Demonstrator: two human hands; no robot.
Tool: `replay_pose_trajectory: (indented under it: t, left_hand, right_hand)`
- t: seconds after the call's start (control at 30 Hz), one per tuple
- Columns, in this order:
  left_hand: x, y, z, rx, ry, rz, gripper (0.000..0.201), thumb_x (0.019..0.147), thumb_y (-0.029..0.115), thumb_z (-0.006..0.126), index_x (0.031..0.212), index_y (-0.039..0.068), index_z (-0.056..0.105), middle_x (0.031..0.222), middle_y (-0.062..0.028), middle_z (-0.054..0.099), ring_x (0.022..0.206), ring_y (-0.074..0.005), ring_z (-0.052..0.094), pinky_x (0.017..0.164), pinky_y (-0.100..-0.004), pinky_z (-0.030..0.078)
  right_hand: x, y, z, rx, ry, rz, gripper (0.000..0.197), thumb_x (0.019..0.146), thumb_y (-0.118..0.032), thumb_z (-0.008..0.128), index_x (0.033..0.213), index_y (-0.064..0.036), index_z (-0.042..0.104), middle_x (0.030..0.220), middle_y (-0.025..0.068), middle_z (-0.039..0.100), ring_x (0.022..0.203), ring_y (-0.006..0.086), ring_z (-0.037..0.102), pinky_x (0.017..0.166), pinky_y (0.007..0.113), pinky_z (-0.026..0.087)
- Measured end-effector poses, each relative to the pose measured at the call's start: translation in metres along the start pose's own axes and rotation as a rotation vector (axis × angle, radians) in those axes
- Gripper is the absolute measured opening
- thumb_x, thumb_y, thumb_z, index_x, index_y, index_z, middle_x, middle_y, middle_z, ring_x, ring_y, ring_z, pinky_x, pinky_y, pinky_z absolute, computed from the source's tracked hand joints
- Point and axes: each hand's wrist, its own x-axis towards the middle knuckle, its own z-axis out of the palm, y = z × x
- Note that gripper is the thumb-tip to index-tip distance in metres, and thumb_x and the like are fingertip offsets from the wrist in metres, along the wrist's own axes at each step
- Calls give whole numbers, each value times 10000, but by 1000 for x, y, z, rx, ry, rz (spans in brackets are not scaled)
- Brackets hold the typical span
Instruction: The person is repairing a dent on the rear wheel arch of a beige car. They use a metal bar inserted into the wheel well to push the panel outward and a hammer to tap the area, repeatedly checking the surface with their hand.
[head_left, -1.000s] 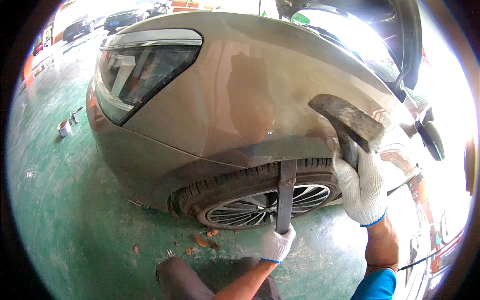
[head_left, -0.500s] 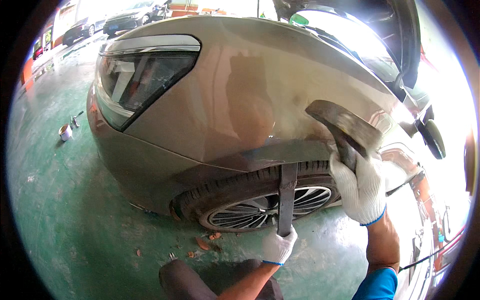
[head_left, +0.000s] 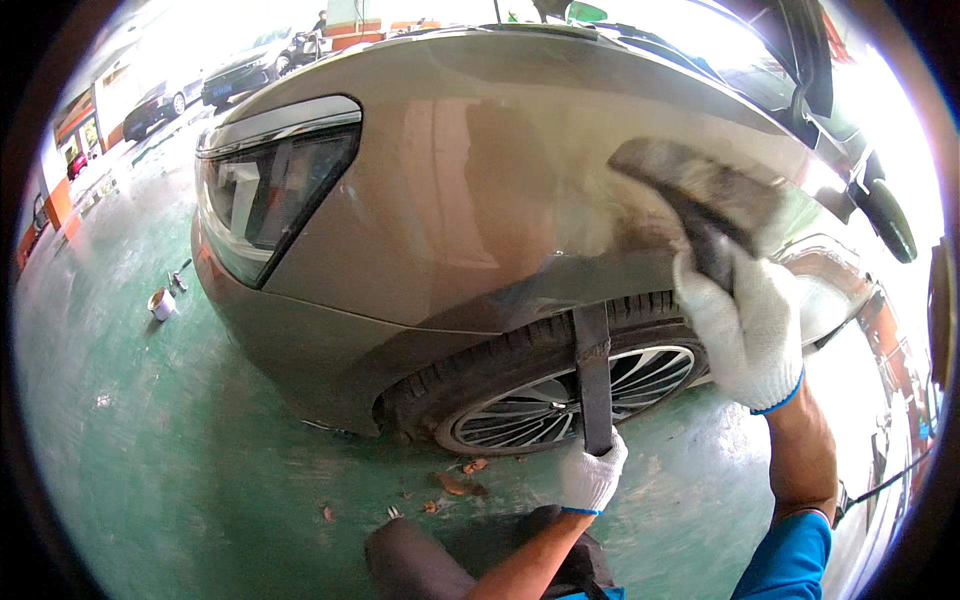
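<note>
Gloves on both hands. Your right hand (head_left: 745, 330) grips a dark-headed mallet (head_left: 700, 195) against the bronze car fender (head_left: 480, 200) above the wheel (head_left: 560, 395). Your left hand (head_left: 592, 475) clasps a flat dark steel bar (head_left: 592, 375), upright, tip under the arch lip.

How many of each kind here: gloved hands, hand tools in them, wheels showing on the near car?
Gloved hands: 2, left hand and right hand
Hand tools: 2, flat bar in the left, hammer in the right
Wheels: 1, wheel
Total: 5
</note>
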Motion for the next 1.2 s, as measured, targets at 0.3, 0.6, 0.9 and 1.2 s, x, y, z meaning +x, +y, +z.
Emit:
replay_pose_trajectory:
  t: [0.3, 0.6, 0.9, 1.2]
  left_hand:
    - [-4, 17, -3, -40, -41, -62, 116, 902, 89, 765, 982, 25, 710, 679, -27, 673, 552, -93, 627, 503, -258, 494]
    - [-2, 3, -3, -15, -46, -24, 131, 895, 61, 764, 993, 6, 697, 715, -34, 681, 571, -92, 629, 506, -261, 500]
    - [-4, 23, -7, -81, -55, -69, 119, 902, 51, 757, 1004, 21, 703, 735, -27, 681, 584, -86, 625, 515, -259, 509]
    - [1, 10, -26, 408, -64, 497, 99, 842, 107, 755, 884, 38, 699, 677, -82, 705, 555, -186, 679, 518, -321, 515]
  right_hand:
    - [7, 3, 5, 17, 79, -102, 231, 972, -221, 697, 1058, -15, 635, 737, 161, 679, 676, 322, 733, 622, 373, 556]
    - [9, 6, 6, -26, 71, -143, 232, 988, -251, 676, 1047, -28, 648, 699, 171, 652, 657, 338, 719, 607, 394, 545]
    - [2, 22, 10, 1, -25, -16, 232, 975, -235, 691, 1030, -13, 654, 714, 175, 650, 654, 324, 711, 602, 383, 531]
    - [-93, 44, 54, 134, -151, -107, 333, 830, -312, 800, 956, -23, 692, 663, 178, 653, 613, 365, 699, 557, 422, 549]
